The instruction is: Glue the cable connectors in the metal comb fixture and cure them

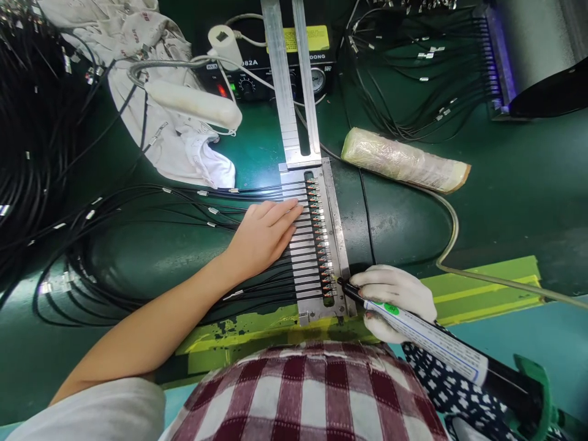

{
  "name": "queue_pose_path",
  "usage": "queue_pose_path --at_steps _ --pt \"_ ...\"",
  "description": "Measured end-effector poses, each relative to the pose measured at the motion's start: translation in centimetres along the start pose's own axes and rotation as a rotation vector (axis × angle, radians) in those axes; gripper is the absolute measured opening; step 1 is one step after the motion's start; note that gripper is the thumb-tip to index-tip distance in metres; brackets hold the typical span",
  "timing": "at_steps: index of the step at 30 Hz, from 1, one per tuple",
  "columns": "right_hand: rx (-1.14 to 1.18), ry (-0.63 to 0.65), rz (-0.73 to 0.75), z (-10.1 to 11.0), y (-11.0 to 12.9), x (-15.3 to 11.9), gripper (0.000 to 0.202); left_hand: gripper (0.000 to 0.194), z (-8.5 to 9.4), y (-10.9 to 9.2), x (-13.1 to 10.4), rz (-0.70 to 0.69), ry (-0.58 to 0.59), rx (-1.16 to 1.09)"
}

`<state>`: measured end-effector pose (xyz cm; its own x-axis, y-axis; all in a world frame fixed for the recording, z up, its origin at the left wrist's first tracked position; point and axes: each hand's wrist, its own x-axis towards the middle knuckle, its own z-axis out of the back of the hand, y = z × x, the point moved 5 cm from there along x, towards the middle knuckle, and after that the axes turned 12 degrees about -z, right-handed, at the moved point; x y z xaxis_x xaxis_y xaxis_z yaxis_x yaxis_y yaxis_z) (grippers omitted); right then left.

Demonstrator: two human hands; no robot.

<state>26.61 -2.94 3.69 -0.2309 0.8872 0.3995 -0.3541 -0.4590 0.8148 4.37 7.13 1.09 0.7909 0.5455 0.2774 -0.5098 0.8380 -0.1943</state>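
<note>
A metal fixture [339,239] lies on the bench in front of me, with a row of black cables [303,262] laid side by side across it. Their stripped ends with small metal connectors [316,215] line up over a slot. Bare and flat, my left hand [264,236] rests on the upper cables, fingers stretched toward the connectors. In a white glove, my right hand [397,297] grips a black dispensing syringe [436,343] with a white label. Its tip is at the lower connectors, near the fixture's right strip; whether it touches them I cannot tell.
Behind the fixture stands a black dispenser box [257,61], partly covered by a slotted metal arm [280,73]. White cloth [160,141] and a cable bundle [32,122] lie left. A wrapped roll [404,160], a hose [452,233] and a purple-lit device [498,67] are right.
</note>
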Motion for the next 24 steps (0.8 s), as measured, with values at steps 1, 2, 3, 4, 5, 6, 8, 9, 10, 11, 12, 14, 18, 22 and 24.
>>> queue_pose_path --at_steps 1,2,3,4,5,6,8,9,10,11,12,14,18,22,24 --pt "-0.001 -0.003 -0.003 -0.03 -0.03 0.05 0.022 0.035 0.01 -0.01 0.01 -0.002 0.002 0.004" --pt "0.0 -0.008 -0.004 -0.03 -0.05 0.13 0.023 0.034 0.03 -0.03 0.02 -0.004 0.002 0.008" --pt "0.002 -0.013 -0.003 -0.01 -0.04 0.22 0.024 0.034 0.05 -0.05 0.03 -0.006 0.002 0.01" --pt "0.001 -0.015 -0.002 0.0 -0.03 0.32 0.024 0.034 0.07 -0.07 0.03 -0.008 0.001 0.011" --pt "-0.001 -0.016 0.001 0.01 -0.01 0.4 0.024 0.034 0.09 -0.09 0.03 -0.009 -0.002 0.012" --pt "-0.004 -0.018 0.004 0.02 0.02 0.45 0.023 0.034 0.1 -0.11 0.02 -0.011 -0.004 0.012" --pt "-0.006 -0.017 0.006 0.0 0.04 0.47 0.023 0.034 0.11 -0.11 0.0 -0.009 -0.008 0.009" --pt "-0.005 -0.015 0.005 -0.02 0.04 0.44 0.022 0.034 0.1 -0.1 -0.01 -0.006 -0.007 0.007" --pt "-0.002 -0.014 0.002 -0.04 0.02 0.39 0.022 0.034 0.08 -0.08 -0.01 -0.002 -0.007 0.004" --pt "0.001 -0.013 -0.001 -0.06 0.0 0.34 0.022 0.034 0.07 -0.06 -0.01 0.0 -0.005 0.002" --pt "0.004 -0.013 -0.005 -0.07 -0.02 0.28 0.022 0.034 0.06 -0.04 0.0 0.002 -0.004 0.001" --pt "0.011 -0.011 -0.009 -0.09 -0.04 0.17 0.022 0.034 0.03 -0.01 0.01 0.006 0.0 -0.003" --pt "0.035 -0.018 -0.01 -0.03 -0.18 -0.1 0.02 0.036 -0.15 0.14 -0.04 0.033 0.02 -0.03" --pt "0.029 -0.02 -0.021 0.01 -0.42 -0.39 0.017 0.038 -0.25 0.2 -0.12 0.044 0.026 -0.049" --pt "0.023 -0.016 -0.022 0.02 -0.44 -0.43 0.017 0.038 -0.23 0.18 -0.13 0.042 0.021 -0.054"
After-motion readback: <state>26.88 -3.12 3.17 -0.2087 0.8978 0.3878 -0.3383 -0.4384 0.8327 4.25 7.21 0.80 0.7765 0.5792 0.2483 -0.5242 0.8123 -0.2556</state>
